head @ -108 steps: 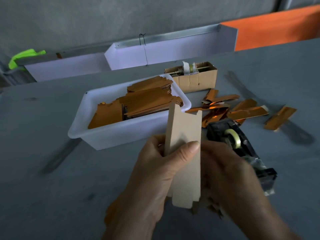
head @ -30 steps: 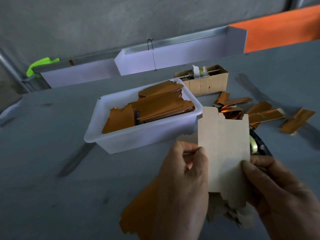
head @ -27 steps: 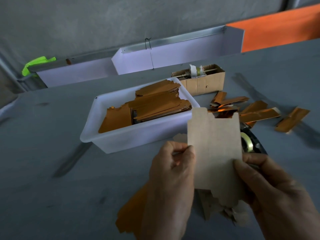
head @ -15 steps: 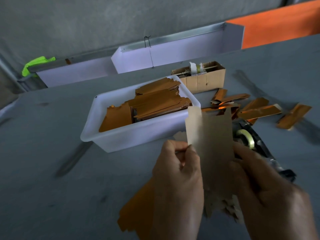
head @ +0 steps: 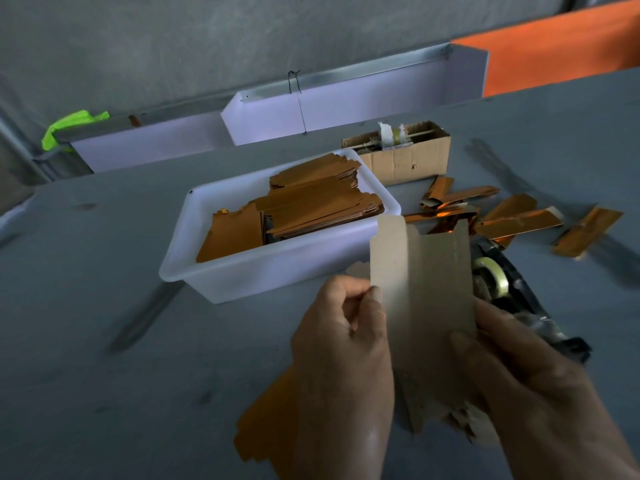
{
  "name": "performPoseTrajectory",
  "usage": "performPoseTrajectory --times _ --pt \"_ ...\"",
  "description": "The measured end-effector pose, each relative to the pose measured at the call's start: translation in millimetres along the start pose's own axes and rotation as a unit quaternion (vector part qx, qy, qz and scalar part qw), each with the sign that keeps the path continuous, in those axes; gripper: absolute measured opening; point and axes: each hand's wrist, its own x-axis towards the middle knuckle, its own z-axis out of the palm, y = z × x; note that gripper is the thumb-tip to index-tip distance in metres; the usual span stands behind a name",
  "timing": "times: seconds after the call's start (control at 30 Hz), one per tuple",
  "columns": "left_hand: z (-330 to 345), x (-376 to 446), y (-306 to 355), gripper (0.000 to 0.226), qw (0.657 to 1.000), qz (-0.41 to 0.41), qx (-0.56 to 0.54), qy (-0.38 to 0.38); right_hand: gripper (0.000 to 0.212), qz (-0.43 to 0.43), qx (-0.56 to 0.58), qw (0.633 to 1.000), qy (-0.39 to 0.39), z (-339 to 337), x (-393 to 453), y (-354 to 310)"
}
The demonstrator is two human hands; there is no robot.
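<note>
I hold a flat brown cardboard box blank point(head: 422, 289) upright in front of me, its plain side facing me. My left hand point(head: 343, 341) pinches its left edge between thumb and fingers. My right hand point(head: 519, 375) grips its right lower edge, thumb on the front. More plain cardboard pieces point(head: 464, 420) lie under the hands. An orange blank point(head: 266, 420) lies flat on the table below my left hand.
A white plastic tub point(head: 270, 268) with stacked orange blanks stands behind my hands. A black tape dispenser point(head: 502, 282) sits to the right. Folded orange boxes point(head: 512, 220) lie scattered at the back right, next to a small cardboard box point(head: 405, 157). White trays point(head: 346, 105) line the grey table's far edge.
The blank was a narrow folded strip 3.6 s ago; it now stands spread wide between both hands. In the last second it tilted slightly and my right hand shifted lower along its edge.
</note>
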Motion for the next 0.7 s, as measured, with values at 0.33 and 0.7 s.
performPoseTrajectory --times 0.33,0.7 --pt "-26 13 10 0.015 0.987 0.112 0.047 -0.106 0.051 -0.347 -0.425 0.836 0.024 2 17 -22" --pt "-45 21 -9 0.046 0.970 -0.074 -0.225 -0.057 0.007 -0.026 -0.136 0.989 -0.056 1 31 -17"
